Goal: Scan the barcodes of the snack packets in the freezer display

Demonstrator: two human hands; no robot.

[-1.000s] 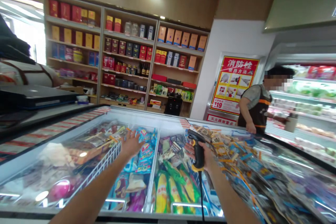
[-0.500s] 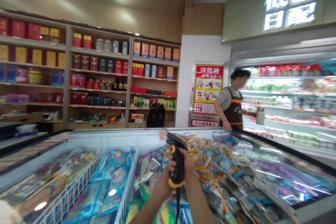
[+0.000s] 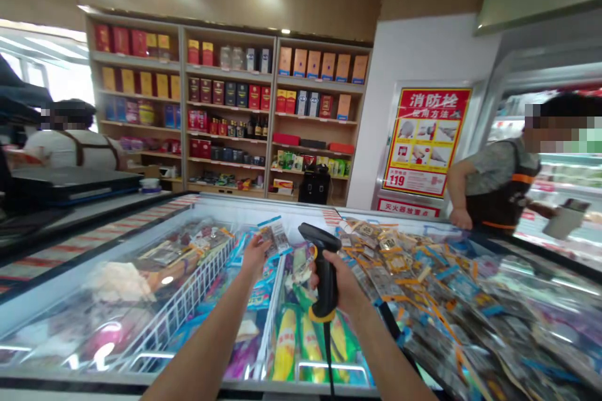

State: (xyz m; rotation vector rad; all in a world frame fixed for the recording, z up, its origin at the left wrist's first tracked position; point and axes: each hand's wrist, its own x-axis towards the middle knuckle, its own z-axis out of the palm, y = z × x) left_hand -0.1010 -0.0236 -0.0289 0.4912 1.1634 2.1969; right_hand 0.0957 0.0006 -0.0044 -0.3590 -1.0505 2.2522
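My right hand (image 3: pixel 336 279) is wrapped around the handle of a black and yellow barcode scanner (image 3: pixel 324 294), its head pointing up and to the left and its cord hanging down. My left hand (image 3: pixel 256 254) pinches a flat frozen-food packet (image 3: pixel 278 235) with blue ends and a printed face. Both hands are over the open chest freezer (image 3: pixel 226 205). Below the left hand lie blue packets (image 3: pixel 263 291) in a white wire basket. Yellow and green corn-shaped packs (image 3: pixel 308 341) lie beneath the scanner.
Orange-edged packets (image 3: pixel 390 257) are heaped at the right of the freezer. White wire dividers (image 3: pixel 188 301) split its left side. A co-worker in a dark apron (image 3: pixel 503 188) stands at the right, another person (image 3: pixel 75 147) at the far left. Shelves (image 3: pixel 230 191) of boxes line the wall.
My left hand has moved away from the scanner to the left and now holds a packet. The view has turned left, bringing a second person in. The right hand keeps the scanner.
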